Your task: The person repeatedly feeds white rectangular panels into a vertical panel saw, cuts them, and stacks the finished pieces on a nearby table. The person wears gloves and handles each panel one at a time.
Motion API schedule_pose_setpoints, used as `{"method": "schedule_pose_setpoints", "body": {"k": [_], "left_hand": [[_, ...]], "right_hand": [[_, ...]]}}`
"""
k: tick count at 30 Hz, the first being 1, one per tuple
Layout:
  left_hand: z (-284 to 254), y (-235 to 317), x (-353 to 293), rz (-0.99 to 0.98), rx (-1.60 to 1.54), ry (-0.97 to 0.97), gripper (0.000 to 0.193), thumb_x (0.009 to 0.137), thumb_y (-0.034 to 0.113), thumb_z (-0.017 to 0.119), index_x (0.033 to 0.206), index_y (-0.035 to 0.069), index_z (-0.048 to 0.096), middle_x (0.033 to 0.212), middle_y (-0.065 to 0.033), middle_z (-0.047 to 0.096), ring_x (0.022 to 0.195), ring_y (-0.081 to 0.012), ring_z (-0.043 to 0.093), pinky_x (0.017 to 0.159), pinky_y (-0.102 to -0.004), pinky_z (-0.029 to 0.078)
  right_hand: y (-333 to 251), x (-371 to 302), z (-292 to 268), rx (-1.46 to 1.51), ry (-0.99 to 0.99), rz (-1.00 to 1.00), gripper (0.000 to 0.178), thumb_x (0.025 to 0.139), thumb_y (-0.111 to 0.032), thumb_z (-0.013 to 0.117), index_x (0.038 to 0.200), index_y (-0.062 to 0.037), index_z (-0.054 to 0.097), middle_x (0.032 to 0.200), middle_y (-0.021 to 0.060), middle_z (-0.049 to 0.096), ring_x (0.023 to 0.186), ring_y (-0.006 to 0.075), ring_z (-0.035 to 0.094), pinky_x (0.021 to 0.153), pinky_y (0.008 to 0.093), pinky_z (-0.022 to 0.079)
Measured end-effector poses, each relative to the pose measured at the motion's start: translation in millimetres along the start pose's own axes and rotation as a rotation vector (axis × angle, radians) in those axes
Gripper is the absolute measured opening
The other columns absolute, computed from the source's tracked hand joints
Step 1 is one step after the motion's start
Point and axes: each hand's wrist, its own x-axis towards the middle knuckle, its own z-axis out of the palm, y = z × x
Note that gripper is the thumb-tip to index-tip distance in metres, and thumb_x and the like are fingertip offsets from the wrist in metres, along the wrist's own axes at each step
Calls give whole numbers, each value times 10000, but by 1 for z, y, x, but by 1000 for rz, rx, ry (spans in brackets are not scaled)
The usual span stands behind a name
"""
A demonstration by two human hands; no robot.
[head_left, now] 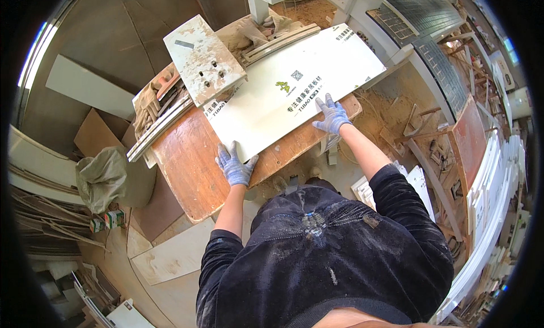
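A long white panel (263, 124) with dark print and a green logo lies on a worn brown wooden tabletop (190, 152). My left hand (235, 164), in a blue-grey work glove, rests at the panel's near left corner with its fingers spread. Further along the near edge, my right hand (332, 115) wears a matching glove. Its fingers are stretched over the panel and its thumb is apart. A dusty white machine housing (204, 61) with several dark knobs or bolts stands over the panel's far left part and hides some of it.
Loose work gloves (148, 107) lie left of the housing, beside a long pale rail (161, 129). Sawdust (368, 121) covers ground beyond the tabletop. A crumpled sack (105, 172) stands at left, and stacked white strips (490, 186) line the right.
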Motion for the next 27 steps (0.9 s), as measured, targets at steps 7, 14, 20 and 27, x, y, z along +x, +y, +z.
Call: {"method": "schedule_pose_setpoints", "body": {"k": [7,14,20,27], "left_hand": [[-1,0,4,14,6,-22,936,649,565,782,1402,161,400,1528,-223,194,1423,-381,181,1187,-507,91],[1,-1,4,5,-1,-1,919,639,562,784,1384,158,430,1528,-212,217,1421,-368,198,1185,-507,92],[1,1,6,1,11,5,901,636,555,783,1370,153,449,1524,-213,230,1408,-368,225,1181,-513,104],[4,0,8,5,26,12,903,631,538,792,1370,149,450,1524,-220,230,1405,-375,235,1179,-513,115]], "right_hand": [[-3,-2,-7,31,-7,-7,924,774,-559,660,1530,-256,223,1589,189,112,1400,462,243,1163,439,243],[-4,0,-9,-10,-23,-26,937,771,-563,656,1534,-241,216,1592,185,111,1391,467,261,1148,444,264],[-2,1,-17,-40,-37,-64,954,760,-560,656,1533,-213,218,1582,214,125,1370,448,315,1131,446,281],[1,1,-18,-68,-23,-110,951,771,-550,652,1530,-169,225,1569,251,134,1416,404,262,1158,401,228]]}}
